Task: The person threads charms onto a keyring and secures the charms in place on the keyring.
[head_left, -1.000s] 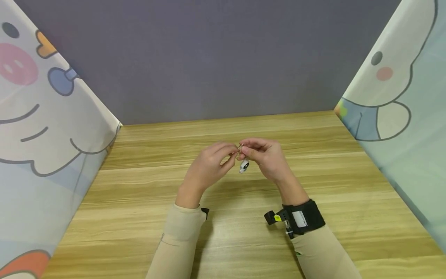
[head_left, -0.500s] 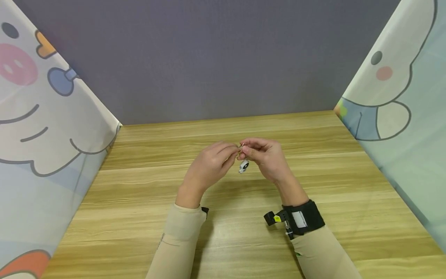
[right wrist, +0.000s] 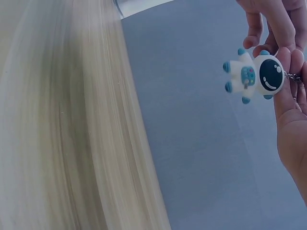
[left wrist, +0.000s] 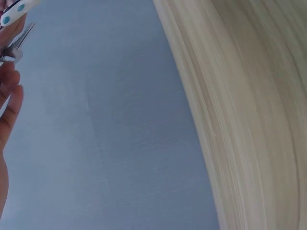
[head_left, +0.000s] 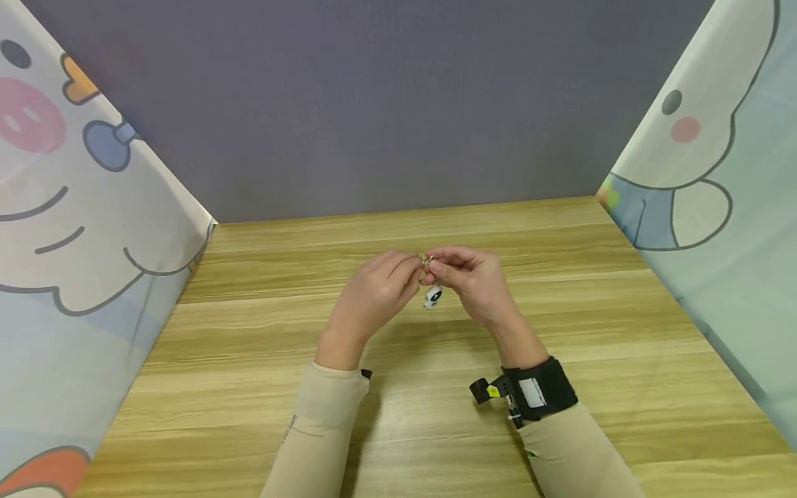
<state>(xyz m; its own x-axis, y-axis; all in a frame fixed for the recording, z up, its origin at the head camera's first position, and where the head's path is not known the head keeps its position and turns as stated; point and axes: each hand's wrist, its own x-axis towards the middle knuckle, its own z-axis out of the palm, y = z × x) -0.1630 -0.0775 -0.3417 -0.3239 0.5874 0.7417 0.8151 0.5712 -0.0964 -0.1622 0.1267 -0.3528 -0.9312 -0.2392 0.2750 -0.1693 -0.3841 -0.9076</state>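
An astronaut keychain (head_left: 433, 296) hangs between my two hands above the table. Its figure is white with blue feet and a dark visor, as the right wrist view shows of the astronaut figure (right wrist: 254, 76). A short chain (right wrist: 293, 76) runs from its head to the right fingers. My right hand (head_left: 476, 280) pinches the keychain by its metal fittings between thumb and fingers. From the left, my left hand (head_left: 376, 290) pinches the same hardware with its fingertips. A slim silver metal piece (left wrist: 21, 37) sticks out there; the fingers hide the rest.
A wood-grain table (head_left: 398, 429) lies beneath the hands. The grey panel (head_left: 398, 104) stands at the back edge, with cartoon-printed panels (head_left: 124, 228) at the left and right sides. A black strap (head_left: 548, 391) with a small camera is on the right wrist.
Both hands stay almost in place at the keychain, the left fingertips shifting slightly and closing together. The astronaut figure has swung a little to the left.
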